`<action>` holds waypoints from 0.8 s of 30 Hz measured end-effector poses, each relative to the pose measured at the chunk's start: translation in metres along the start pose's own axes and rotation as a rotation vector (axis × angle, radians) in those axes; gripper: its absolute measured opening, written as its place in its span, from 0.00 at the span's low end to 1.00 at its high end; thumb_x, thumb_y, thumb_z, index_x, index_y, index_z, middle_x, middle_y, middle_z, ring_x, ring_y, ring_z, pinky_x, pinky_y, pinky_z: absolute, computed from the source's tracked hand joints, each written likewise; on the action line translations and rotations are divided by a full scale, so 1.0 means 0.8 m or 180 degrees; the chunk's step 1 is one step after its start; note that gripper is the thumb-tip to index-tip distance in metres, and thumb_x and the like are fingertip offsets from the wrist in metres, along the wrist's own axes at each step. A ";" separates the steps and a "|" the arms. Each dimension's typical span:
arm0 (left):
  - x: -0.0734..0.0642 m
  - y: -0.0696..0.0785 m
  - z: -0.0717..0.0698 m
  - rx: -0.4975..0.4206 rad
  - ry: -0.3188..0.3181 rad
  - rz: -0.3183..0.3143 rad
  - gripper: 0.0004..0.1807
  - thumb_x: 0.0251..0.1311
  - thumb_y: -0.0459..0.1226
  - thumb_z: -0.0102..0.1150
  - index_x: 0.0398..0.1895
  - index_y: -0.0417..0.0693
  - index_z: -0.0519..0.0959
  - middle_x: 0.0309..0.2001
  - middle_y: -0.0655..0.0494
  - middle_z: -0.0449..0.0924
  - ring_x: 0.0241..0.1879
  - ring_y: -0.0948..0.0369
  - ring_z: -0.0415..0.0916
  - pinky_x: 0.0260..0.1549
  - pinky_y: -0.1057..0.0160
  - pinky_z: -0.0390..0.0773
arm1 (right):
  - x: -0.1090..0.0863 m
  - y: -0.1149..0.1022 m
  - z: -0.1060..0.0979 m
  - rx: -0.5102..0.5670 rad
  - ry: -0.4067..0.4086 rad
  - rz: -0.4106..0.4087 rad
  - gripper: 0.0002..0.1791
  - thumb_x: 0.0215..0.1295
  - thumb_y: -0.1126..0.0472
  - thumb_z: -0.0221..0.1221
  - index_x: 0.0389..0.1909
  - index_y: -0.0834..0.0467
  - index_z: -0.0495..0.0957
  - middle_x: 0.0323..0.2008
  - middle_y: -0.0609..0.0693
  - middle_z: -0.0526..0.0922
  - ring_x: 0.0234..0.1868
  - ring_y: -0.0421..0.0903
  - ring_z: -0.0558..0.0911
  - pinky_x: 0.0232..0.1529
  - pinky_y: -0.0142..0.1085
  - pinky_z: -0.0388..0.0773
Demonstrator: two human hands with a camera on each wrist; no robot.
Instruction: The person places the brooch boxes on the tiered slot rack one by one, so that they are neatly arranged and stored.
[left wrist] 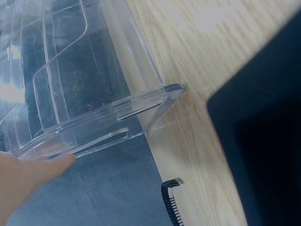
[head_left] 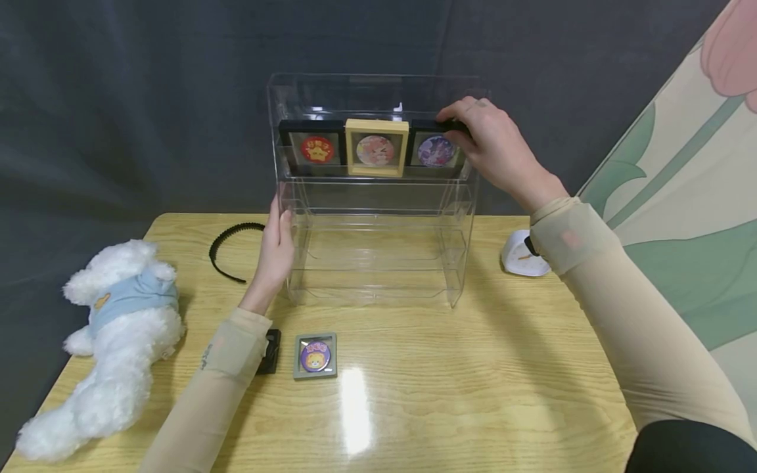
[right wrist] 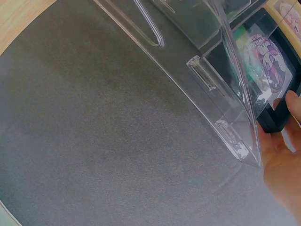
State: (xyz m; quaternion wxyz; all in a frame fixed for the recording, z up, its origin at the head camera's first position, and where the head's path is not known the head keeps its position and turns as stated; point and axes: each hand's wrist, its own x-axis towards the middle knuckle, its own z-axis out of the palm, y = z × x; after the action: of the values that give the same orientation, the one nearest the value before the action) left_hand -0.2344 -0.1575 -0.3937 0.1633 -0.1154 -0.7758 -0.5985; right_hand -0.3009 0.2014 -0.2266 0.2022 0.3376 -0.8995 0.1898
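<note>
Upright, face outward, the black frame (head_left: pixel 436 150) stands right of the yellow frame (head_left: pixel 376 150), top-right corner pinched in the right hand (head_left: pixel 492 138).

Both arms, in beige fabric sleeves (head_left: pixel 644 348), reach forward. The left hand (head_left: pixel 277 256) points its fingers upward near the far edge of the yellowish wooden tabletop (head_left: pixel 473 394); the right hand (head_left: pixel 493 141), higher, bends fingers and thumb in a pinch.
</note>
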 end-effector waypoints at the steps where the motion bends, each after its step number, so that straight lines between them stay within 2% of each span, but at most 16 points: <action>1: 0.000 0.000 0.000 0.0011 0.0009 0.0001 0.31 0.89 0.38 0.28 0.90 0.54 0.42 0.86 0.53 0.43 0.82 0.50 0.49 0.78 0.46 0.57 | 0.000 -0.001 0.000 -0.0001 -0.0006 0.0004 0.16 0.79 0.70 0.59 0.64 0.67 0.79 0.58 0.64 0.82 0.58 0.64 0.78 0.60 0.57 0.74; 8: 0.003 -0.001 0.004 0.0020 0.0003 0.0001 0.32 0.89 0.37 0.29 0.90 0.53 0.40 0.87 0.52 0.41 0.83 0.50 0.47 0.79 0.47 0.54 | 0.000 -0.004 0.000 -0.0073 -0.0064 0.0115 0.17 0.81 0.68 0.58 0.66 0.67 0.78 0.58 0.65 0.81 0.58 0.63 0.78 0.59 0.59 0.75; 12: 0.005 -0.001 0.004 0.0048 0.0005 -0.0016 0.32 0.89 0.38 0.29 0.90 0.54 0.41 0.87 0.52 0.42 0.82 0.49 0.49 0.79 0.47 0.56 | -0.001 -0.003 0.000 -0.0111 -0.0059 0.0118 0.18 0.82 0.67 0.57 0.67 0.67 0.77 0.59 0.65 0.81 0.57 0.63 0.79 0.58 0.59 0.75; 17: 0.007 -0.001 0.005 0.0052 0.0001 -0.0057 0.32 0.89 0.36 0.27 0.89 0.49 0.40 0.87 0.50 0.40 0.83 0.50 0.46 0.80 0.50 0.52 | -0.002 -0.002 0.001 -0.0159 -0.0081 0.0132 0.18 0.83 0.65 0.56 0.68 0.66 0.76 0.60 0.65 0.81 0.57 0.63 0.80 0.55 0.60 0.76; 24: -0.001 0.039 0.008 -0.0048 -0.0076 -0.0119 0.31 0.88 0.32 0.26 0.88 0.39 0.38 0.87 0.43 0.37 0.84 0.49 0.40 0.81 0.54 0.46 | -0.004 -0.002 0.002 -0.0235 -0.0090 0.0161 0.19 0.83 0.64 0.56 0.69 0.64 0.76 0.63 0.64 0.80 0.56 0.63 0.79 0.52 0.60 0.76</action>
State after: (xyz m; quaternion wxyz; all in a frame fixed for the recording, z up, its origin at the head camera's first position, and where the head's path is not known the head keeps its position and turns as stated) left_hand -0.2223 -0.1433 -0.3677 0.1419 -0.1093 -0.7751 -0.6059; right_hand -0.2980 0.2010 -0.2290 0.1969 0.3097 -0.9169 0.1568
